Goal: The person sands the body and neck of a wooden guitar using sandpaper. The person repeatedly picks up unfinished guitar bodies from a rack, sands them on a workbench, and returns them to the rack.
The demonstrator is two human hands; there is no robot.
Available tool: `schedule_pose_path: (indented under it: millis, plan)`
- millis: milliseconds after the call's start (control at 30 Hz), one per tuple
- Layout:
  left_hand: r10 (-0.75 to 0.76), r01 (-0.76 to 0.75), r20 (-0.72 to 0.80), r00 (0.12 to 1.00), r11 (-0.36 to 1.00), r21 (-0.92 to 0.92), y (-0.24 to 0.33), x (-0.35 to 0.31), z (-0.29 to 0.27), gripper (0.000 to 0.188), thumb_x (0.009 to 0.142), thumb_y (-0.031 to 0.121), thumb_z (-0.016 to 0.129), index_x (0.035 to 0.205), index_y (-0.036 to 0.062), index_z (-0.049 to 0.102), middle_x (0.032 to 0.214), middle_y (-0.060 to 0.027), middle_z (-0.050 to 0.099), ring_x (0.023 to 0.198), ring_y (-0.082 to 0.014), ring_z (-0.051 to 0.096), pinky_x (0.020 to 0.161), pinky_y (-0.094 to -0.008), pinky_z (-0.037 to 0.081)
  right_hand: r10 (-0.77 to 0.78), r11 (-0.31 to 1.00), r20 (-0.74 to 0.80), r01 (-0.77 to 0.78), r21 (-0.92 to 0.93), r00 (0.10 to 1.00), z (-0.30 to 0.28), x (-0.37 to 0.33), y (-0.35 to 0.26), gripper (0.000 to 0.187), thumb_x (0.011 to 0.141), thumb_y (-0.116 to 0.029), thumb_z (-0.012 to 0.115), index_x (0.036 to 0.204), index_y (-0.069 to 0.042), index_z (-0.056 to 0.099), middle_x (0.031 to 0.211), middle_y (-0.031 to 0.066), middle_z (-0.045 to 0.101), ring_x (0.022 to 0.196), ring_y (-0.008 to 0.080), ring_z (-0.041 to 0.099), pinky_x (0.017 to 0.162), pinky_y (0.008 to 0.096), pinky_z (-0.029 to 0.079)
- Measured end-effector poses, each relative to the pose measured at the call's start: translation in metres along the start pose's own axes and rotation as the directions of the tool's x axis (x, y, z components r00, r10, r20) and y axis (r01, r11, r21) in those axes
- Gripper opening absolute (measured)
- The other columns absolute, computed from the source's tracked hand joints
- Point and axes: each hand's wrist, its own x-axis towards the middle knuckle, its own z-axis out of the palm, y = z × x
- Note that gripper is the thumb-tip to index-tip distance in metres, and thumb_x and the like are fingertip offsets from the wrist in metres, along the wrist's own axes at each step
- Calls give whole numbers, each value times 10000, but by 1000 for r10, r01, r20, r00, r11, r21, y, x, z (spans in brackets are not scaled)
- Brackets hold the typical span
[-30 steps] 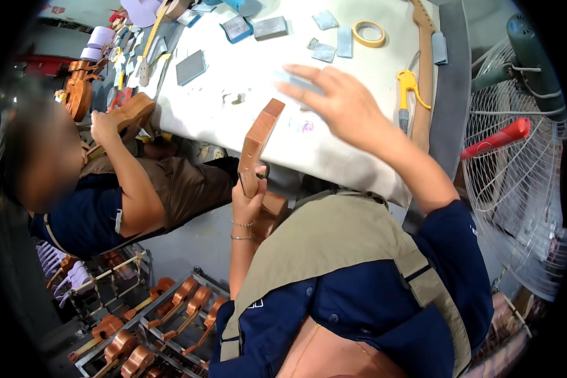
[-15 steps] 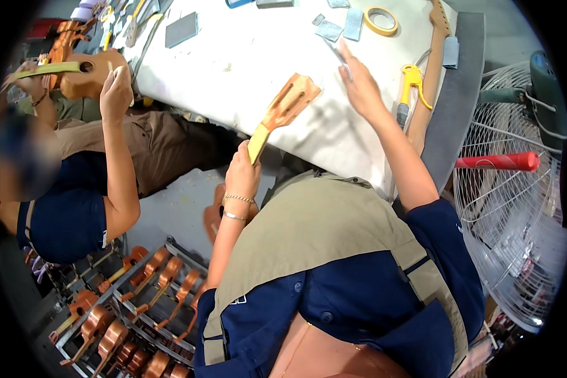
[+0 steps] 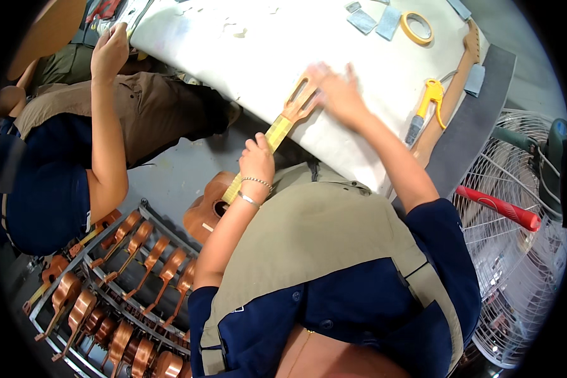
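Note:
A small unfinished ukulele (image 3: 203,205) slants up from my left side, its brown body partly behind my left forearm. Taped in yellow along its neck, it ends in a slotted wooden headstock (image 3: 301,96) over the near edge of the worktable. My left hand (image 3: 257,160) wraps around the neck below the headstock. At the headstock's right edge is my right hand (image 3: 341,94), its fingers smeared by motion; whether anything is in them cannot be made out.
On the white worktable (image 3: 208,57) lie blue-grey abrasive pieces (image 3: 362,22), a tape roll (image 3: 417,28), a yellow-handled tool (image 3: 431,97) and a long wooden neck (image 3: 463,72). A caged fan (image 3: 516,277) stands right. Several ukuleles hang on a rack (image 3: 148,211) lower left; a co-worker (image 3: 50,164) sits left.
My right hand has moved left from the table to the headstock. The ukulele now shows more of its neck and body. The co-worker's instrument has shifted toward the upper left.

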Motion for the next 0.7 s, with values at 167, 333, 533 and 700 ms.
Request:
schedule_pose_path:
  millis: [167,333,533,700]
  plan:
    - [-10,10,9,1000,998,68,-3,-2,3,279,828,106,504,1091,31,445,795,-103,497,595,-234,594,510,-327,512,-381,918,-16,380,113,924,15,-16,-57,584,832,-271,576,1351,-105,368,1426,67,335,1332,174,279,1088,493,137]
    - [-6,7,49,999,1000,-17,-9,-2,3,279,812,99,519,1061,16,425,817,-149,511,628,-297,609,510,-381,518,-186,970,-285,129,-207,940,20,20,0,620,792,-351,600,1331,-113,406,1381,48,395,1314,165,304,1087,484,151]
    - [-16,17,-11,1000,999,31,-10,-3,5,214,826,108,508,1018,44,439,787,-120,504,595,-257,604,501,-355,512,-269,959,-28,271,82,963,20,-28,-36,610,811,-326,578,1354,-140,372,1414,50,360,1326,198,297,1076,519,147]
    - [-27,31,68,997,998,-56,-6,0,4,265,798,104,535,1017,28,405,837,-175,529,678,-346,621,550,-428,524,96,995,-11,-96,-28,995,21,-24,-23,641,815,-317,581,1379,-145,331,1427,40,340,1338,195,277,1069,551,129]
